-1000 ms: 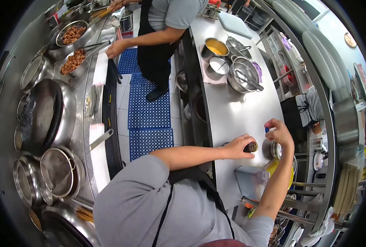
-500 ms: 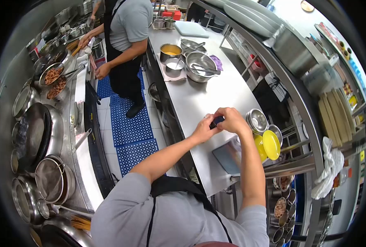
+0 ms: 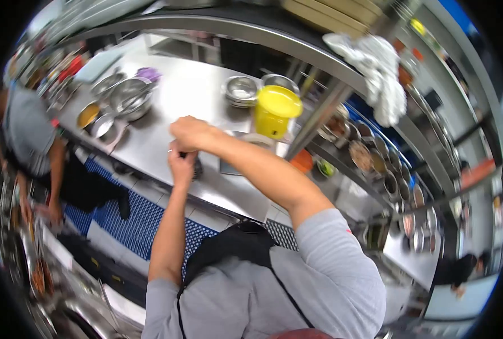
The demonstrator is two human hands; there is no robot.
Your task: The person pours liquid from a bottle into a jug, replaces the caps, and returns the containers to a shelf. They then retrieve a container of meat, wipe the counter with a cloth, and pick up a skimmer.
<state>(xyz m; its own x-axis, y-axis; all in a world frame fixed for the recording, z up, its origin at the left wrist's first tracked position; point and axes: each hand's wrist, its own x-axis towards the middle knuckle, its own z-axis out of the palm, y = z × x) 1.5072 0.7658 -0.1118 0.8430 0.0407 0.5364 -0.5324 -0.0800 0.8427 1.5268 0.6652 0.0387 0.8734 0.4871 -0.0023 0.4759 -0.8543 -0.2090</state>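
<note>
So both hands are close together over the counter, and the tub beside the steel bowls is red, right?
Not red: the head view shows a yellow tub beside the steel bowls. Left hand and right hand are close together over the steel counter.

Above a steel table (image 3: 189, 85), the left hand (image 3: 180, 169) grips a dark bottle (image 3: 197, 169) while the right hand (image 3: 193, 133) curls at its top, details blurred. Beyond them stand stacked metal bowls (image 3: 242, 91) and a yellow tub (image 3: 270, 123); at far left, a co-worker (image 3: 30, 121) in grey stands near the table.
</note>
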